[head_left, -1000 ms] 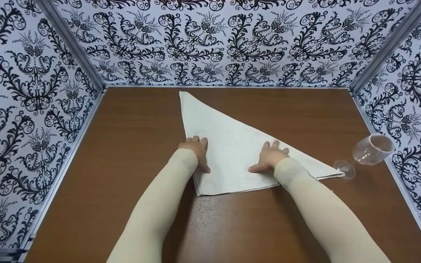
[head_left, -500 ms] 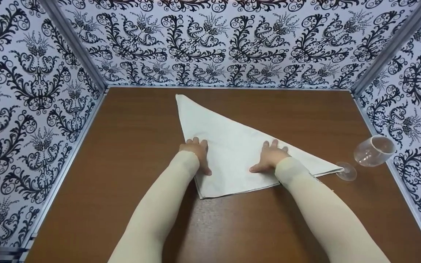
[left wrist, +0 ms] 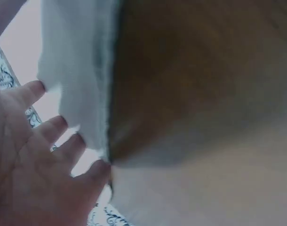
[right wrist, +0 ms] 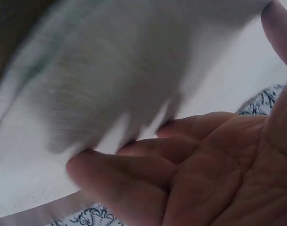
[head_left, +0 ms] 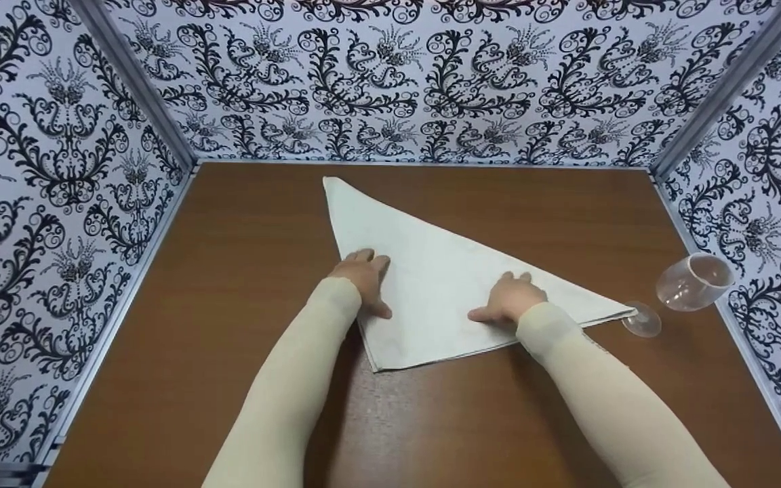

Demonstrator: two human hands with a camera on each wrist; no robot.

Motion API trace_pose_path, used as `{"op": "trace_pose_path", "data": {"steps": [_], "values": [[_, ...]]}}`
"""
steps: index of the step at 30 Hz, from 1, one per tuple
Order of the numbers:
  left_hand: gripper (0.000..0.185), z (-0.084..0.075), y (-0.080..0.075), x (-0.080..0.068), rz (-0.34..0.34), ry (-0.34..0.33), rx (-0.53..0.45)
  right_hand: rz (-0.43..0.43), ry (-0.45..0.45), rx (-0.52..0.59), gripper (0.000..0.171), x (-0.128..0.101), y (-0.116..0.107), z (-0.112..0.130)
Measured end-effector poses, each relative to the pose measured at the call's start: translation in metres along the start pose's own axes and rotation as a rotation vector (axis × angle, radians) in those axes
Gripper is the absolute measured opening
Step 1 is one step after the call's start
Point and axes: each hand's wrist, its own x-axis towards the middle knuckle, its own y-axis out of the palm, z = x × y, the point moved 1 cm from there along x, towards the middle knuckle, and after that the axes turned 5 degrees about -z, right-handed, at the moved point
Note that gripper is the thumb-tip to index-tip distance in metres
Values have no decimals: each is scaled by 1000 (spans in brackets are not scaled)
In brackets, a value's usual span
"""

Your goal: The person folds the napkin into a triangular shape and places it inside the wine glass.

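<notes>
Nearby, a wine glass lies beside the napkin.

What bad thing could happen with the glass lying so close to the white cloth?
The clear stemmed glass lies on its side, its foot at the right tip of the white triangular folded cloth. If the cloth shifts, it might nudge the glass so it rolls on the brown wooden table. Both hands, left hand and right hand, rest on the cloth; uneven pressing could skew the fold.

Bright even light, soft shadows, blurred wrist views
</notes>
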Motion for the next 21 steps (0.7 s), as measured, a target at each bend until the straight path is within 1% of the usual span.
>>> {"op": "trace_pose_path", "data": {"steps": [2,5,11,12,15,18,21], "values": [[119,1,1,2,-2,-5,-9,-2,-1,7,128,2,1,0],[119,2,2,4,-17,-3,5,-3,-18,8,127,4,-1,0],[116,-4,-6,-10,-39,8,-1,1,-49,-4,128,7,-4,-1],[116,-4,-5,-10,-39,8,2,-1,-50,-4,128,7,-4,-1],[119,-3,-2,-5,-16,-7,16,-5,-51,3,128,7,-4,-1],[122,1,5,3,15,-29,11,-2,-44,9,127,7,-3,0],[124,4,11,9,23,-41,-5,1,-37,18,127,8,-3,-1]]}}
